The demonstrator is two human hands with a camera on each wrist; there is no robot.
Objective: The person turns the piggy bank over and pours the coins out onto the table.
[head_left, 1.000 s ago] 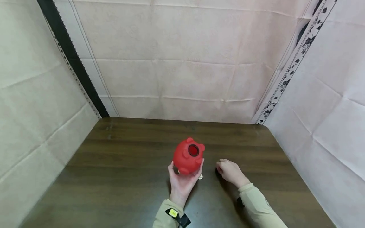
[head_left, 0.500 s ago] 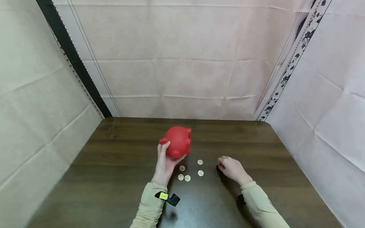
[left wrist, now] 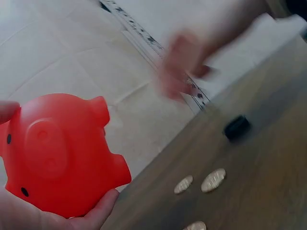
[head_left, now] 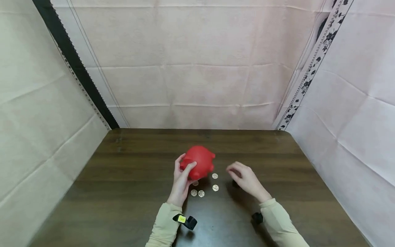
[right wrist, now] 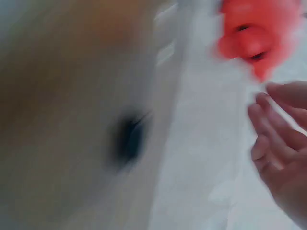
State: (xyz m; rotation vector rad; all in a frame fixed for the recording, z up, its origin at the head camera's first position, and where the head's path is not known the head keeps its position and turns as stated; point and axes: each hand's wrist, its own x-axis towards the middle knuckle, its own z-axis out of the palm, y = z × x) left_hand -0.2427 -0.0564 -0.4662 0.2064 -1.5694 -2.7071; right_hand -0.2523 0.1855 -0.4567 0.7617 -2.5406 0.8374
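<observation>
My left hand (head_left: pixel 181 183) grips a red piggy bank (head_left: pixel 200 159) above the table, fingers and thumb around its snout end. In the left wrist view, the snout and black eyes of the piggy bank (left wrist: pixel 62 153) face the camera. To its right, my right hand (head_left: pixel 245 178) is lifted over the table, fingers relaxed and slightly bent, with nothing in them. A small black round plug (left wrist: pixel 237 128) lies on the table below that hand; in the head view the hand partly covers the plug (head_left: pixel 235 184). Several coins (head_left: pixel 215 187) lie under and beside the piggy bank.
The brown wooden table (head_left: pixel 148 164) is enclosed by a pale cloth backdrop (head_left: pixel 200 85) behind it and cloth at both sides. Black camera straps (head_left: pixel 186 221) sit at the sleeves.
The piggy bank has turned from showing its round opening to facing sideways, and the coins have come into sight. My right hand has risen off the table, leaving the black plug behind.
</observation>
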